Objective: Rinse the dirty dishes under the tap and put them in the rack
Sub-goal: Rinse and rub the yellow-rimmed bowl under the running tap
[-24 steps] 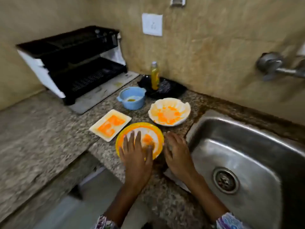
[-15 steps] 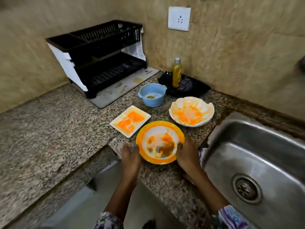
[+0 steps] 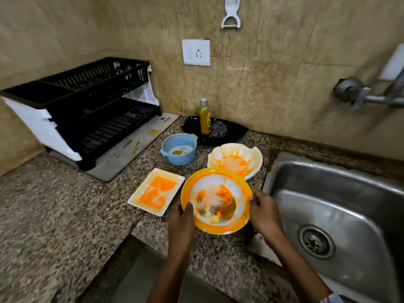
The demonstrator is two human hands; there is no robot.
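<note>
- I am holding the yellow-rimmed plate (image 3: 215, 200) between both hands, just left of the sink (image 3: 341, 215); it is looking lifted and tilted over the counter (image 3: 65, 215) edge, though I cannot tell for sure whether its far rim is touching anything
- My left hand (image 3: 181, 217) is gripping the plate's near-left rim, thumb curled over the top; my right hand (image 3: 263, 212) is pinching the right rim, fingers curled round the edge
- The relation that matters: the sink is lying directly right of the plate, on my right hand's side, so that hand is nearer the basin; the tap (image 3: 369, 95) is sitting on the wall above the sink's far side
- I am judging the coming move as a carry rightward over the sink's rim and under the tap
- Left of the sink and beyond the plate, the scalloped bowl (image 3: 235, 159), the blue pot (image 3: 179, 148) and the rectangular dish (image 3: 156, 191) are waiting, all smeared orange; the rack (image 3: 87, 110) is standing far left of the sink
</note>
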